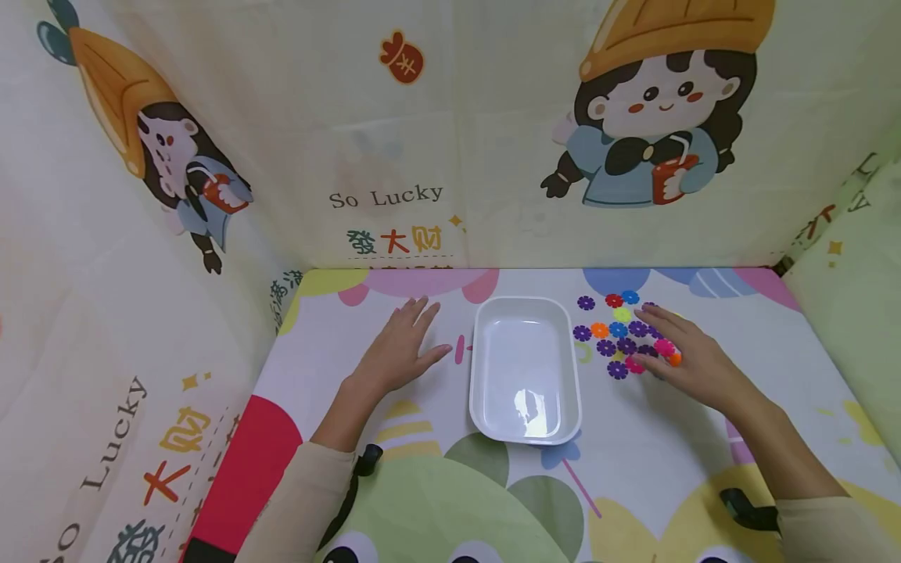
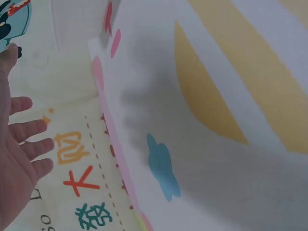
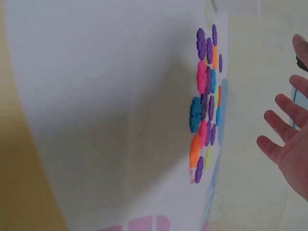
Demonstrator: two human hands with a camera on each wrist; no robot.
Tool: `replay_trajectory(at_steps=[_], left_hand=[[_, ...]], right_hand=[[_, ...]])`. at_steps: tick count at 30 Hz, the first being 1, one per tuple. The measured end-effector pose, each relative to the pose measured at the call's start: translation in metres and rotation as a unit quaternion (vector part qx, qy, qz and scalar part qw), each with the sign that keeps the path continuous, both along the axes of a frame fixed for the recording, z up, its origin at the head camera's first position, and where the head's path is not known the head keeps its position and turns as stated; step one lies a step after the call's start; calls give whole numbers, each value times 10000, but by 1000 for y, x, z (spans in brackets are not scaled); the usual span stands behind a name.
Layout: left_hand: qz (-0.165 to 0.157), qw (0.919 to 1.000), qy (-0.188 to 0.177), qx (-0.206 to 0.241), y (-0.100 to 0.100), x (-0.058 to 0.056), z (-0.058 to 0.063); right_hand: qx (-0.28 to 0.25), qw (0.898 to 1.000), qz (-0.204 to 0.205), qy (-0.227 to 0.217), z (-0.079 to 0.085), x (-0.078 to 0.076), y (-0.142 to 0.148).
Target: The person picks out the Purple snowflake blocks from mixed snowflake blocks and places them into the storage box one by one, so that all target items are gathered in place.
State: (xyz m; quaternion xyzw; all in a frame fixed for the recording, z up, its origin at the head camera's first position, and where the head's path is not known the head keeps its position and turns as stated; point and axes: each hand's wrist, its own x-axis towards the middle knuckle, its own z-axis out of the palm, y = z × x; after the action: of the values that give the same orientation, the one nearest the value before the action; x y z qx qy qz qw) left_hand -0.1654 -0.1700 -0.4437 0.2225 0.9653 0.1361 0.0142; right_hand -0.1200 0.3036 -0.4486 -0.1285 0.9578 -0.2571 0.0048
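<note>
A white rectangular tray point(image 1: 525, 306) stands on the table between the two hands, with nothing seen inside it. Right of it lies a loose group of small flower-shaped plastic discs point(image 1: 618, 329), purple, blue, orange, pink, red and yellow. My right hand point(image 1: 693, 356) hovers over the right side of that group, fingers spread, and hides some discs; the right wrist view shows the discs point(image 3: 205, 96) apart from the hand point(image 3: 291, 130). Left of the tray my left hand point(image 1: 400, 348) is held above the table, fingers extended. In the left wrist view the left hand point(image 2: 21, 139) holds nothing.
A printed tablecloth point(image 1: 436, 516) with cartoon shapes covers the table. Cream cloth walls point(image 1: 493, 156) with cartoon figures and lettering rise at the back and both sides. Dark bands with small devices point(image 1: 749, 510) are on both wrists.
</note>
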Motion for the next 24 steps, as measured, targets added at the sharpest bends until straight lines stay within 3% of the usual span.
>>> replay_trajectory(at_steps=[6, 14, 18, 24], left_hand=[[79, 9954, -669, 675, 9, 0, -3], [45, 9798, -1284, 1536, 19, -3, -11], [16, 9678, -1463, 2049, 22, -5, -11], [193, 9403, -1976, 2765, 26, -5, -9]], right_hand=[[-382, 9993, 43, -4, -11, -2, 4], [-935, 9948, -25, -395, -15, -4, 10], [-1136, 9922, 74, -513, -18, -6, 14], [-1600, 9829, 381, -824, -27, -9, 20]])
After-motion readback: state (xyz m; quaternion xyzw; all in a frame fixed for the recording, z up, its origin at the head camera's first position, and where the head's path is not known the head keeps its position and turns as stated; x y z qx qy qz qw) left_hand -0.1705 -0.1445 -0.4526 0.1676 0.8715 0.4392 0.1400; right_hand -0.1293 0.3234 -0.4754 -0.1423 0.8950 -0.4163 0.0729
